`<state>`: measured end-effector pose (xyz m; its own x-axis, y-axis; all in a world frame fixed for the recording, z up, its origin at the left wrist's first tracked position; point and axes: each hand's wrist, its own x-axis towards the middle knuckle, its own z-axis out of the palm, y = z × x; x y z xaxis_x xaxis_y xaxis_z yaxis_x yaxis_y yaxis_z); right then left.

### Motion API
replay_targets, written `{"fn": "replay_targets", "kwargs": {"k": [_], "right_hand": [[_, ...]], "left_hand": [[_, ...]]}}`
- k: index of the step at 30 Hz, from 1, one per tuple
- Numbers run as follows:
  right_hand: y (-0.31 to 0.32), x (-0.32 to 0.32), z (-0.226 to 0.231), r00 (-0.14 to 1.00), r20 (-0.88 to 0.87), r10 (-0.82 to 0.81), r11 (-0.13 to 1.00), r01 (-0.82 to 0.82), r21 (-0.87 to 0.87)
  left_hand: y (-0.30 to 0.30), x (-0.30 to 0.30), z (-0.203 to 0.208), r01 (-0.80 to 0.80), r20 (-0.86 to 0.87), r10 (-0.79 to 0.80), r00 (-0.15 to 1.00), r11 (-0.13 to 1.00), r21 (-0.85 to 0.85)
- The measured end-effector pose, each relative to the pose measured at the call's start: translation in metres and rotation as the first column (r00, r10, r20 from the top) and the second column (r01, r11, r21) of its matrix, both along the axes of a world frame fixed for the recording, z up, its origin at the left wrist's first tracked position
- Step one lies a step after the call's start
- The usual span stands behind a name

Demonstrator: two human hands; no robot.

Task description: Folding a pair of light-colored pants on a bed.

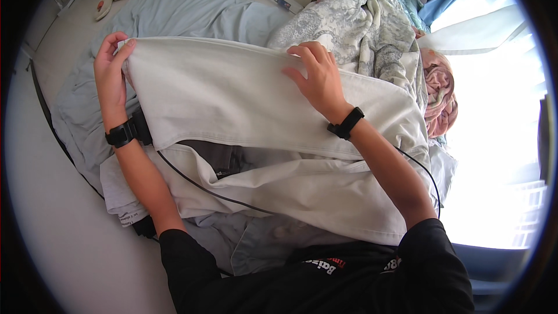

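Bright daylight glares from the window, far right of the left hand and its grip, bleaching detail; soft shadows crease the trousers beside it; outermost edges bend, darkening to black.

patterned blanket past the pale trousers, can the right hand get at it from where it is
Probably yes: the right hand is at the upper edge of the pale trousers, thumb and fingers apart, and the patterned blanket lies just beyond that edge, with nothing else visible in the way.
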<state>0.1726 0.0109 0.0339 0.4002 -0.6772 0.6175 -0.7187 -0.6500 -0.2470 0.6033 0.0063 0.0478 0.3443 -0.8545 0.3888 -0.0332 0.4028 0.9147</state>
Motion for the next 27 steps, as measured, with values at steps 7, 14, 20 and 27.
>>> {"fn": "replay_targets", "kwargs": {"k": [7,14,20,27], "right_hand": [[0.005,-0.016,0.000,0.990,-0.092,-0.105,0.994,0.100,-0.050],[-0.003,-0.144,0.020,0.876,-0.482,0.004,0.975,0.104,0.197],[0.001,-0.249,0.046,0.902,-0.412,-0.127,0.873,0.298,0.385],[0.020,-0.276,0.030,0.923,-0.342,-0.175,0.862,0.311,0.400]], "left_hand": [[0.004,-0.002,0.001,-0.012,-0.013,0.012,1.000,1.000,0.011],[-0.010,-0.005,-0.010,-0.009,-0.007,0.009,1.000,1.000,0.013],[-0.006,0.008,-0.004,-0.028,0.010,0.028,1.000,1.000,0.010],[-0.009,0.009,-0.013,-0.033,0.061,0.031,0.998,0.999,0.031]]}}
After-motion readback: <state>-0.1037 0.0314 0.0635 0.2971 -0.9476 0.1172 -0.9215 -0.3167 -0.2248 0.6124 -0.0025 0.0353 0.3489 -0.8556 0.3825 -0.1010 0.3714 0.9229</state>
